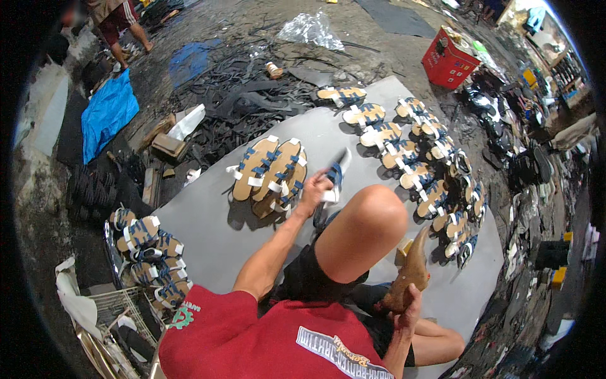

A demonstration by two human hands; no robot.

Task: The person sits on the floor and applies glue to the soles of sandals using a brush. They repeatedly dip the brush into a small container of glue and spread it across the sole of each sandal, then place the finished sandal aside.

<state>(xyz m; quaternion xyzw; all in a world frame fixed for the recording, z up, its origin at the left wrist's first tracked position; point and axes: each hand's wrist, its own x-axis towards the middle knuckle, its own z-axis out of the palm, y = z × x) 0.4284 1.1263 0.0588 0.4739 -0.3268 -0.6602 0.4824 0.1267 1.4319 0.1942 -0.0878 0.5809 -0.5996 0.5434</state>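
I have the left hand [317, 187] curled closed on the near side of a navy-and-white strappy sandal [336, 177], which juts toward one o'clock; motion blur keeps me from judging the exact grip. At about five o'clock from it, the right hand [407, 309] wraps the lower end of a foot-shaped shoe last [410, 270], whose tip points to twelve. I judge the sandal could twist loose if that grip bears only on its edge, and a swing toward nine o'clock could knock the tan-soled sandals [255, 167] close by. The bent knee [379, 208], at four, crowds the path between the hands, so the last might bump it. The sandal shows blue straps and whitish parts, smeared; the last is brown and mottled, with a small reddish spot on its side. Farther out, I see rows of strapped sandals [415, 175] across the grey sheet [197, 232] at three, black scraps [252, 104] heaped at eleven, and a red bin [445, 63] at one-thirty.
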